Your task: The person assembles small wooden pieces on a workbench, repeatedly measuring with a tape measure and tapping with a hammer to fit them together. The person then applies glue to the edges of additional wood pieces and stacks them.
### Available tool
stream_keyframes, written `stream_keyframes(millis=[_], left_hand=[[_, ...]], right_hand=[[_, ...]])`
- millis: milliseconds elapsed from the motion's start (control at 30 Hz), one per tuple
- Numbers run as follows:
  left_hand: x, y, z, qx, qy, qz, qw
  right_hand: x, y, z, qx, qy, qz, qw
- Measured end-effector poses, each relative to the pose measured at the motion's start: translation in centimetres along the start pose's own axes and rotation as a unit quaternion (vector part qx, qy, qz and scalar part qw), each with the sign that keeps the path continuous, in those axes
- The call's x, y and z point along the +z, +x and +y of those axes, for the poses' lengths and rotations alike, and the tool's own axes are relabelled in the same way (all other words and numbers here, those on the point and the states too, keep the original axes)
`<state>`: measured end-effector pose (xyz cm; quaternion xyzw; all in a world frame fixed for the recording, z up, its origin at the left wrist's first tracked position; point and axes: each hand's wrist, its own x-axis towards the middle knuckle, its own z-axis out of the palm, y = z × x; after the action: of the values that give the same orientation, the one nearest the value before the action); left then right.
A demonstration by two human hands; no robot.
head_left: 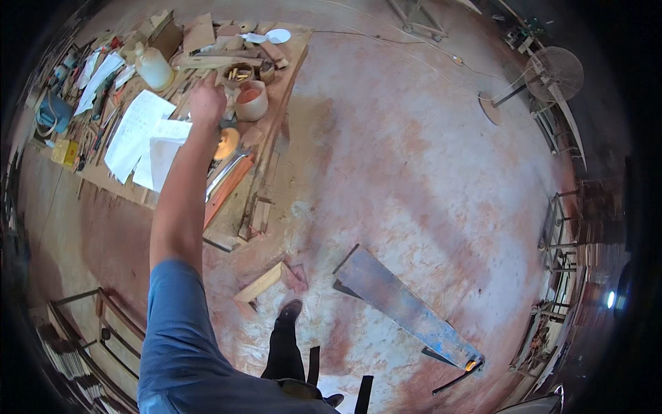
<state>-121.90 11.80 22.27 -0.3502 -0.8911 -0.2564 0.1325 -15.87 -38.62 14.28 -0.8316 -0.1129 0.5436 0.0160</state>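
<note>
My left hand (207, 102) reaches out over a cluttered wooden workbench (231, 228). Its fingers look stretched away from me and apart, though the back of the hand hides part of them; I see nothing held. Just right of it are a round bowl (238, 72) of small yellowish pieces and a pale tub (251, 101) with reddish contents. White paper sheets (140, 124) lie left of my forearm. Beside the forearm's right are an orange-yellow disc (227, 143), a metal wrench (229, 171) and an orange-red bar (229, 192). My right hand is out of view.
A cloudy plastic jug (154, 67), a blue container (54, 112) and wood offcuts crowd the bench. On the floor are an angled wood piece (261, 283) and a long metal-topped stand (407, 303). A pedestal fan (554, 74) stands far right; a cable (407, 43) crosses the floor.
</note>
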Motion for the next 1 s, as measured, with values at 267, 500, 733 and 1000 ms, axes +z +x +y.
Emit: stream_keyframes(millis=[267, 500, 733, 1000], left_hand=[[-10.0, -24.9, -2.2, 0.004, -0.132, -0.082, 0.988], [-28.4, -53.7, -8.2, -0.313, -0.082, -0.188, 0.927], [-44.3, -73.2, -5.4, -0.446, -0.058, -0.092, 0.888], [-52.3, -89.8, -1.7, -0.545, -0.052, -0.034, 0.836]], right_hand=[[-3.2, 5.6, -3.6, -0.055, -0.082, -0.047, 0.994], [-7.1, 18.9, -9.9, -0.228, -0.190, -0.186, 0.937], [-0.3, 17.4, -23.4, -0.479, -0.725, -0.063, 0.492], [6.1, 1.4, -24.6, -0.270, -0.431, -0.126, 0.852]])
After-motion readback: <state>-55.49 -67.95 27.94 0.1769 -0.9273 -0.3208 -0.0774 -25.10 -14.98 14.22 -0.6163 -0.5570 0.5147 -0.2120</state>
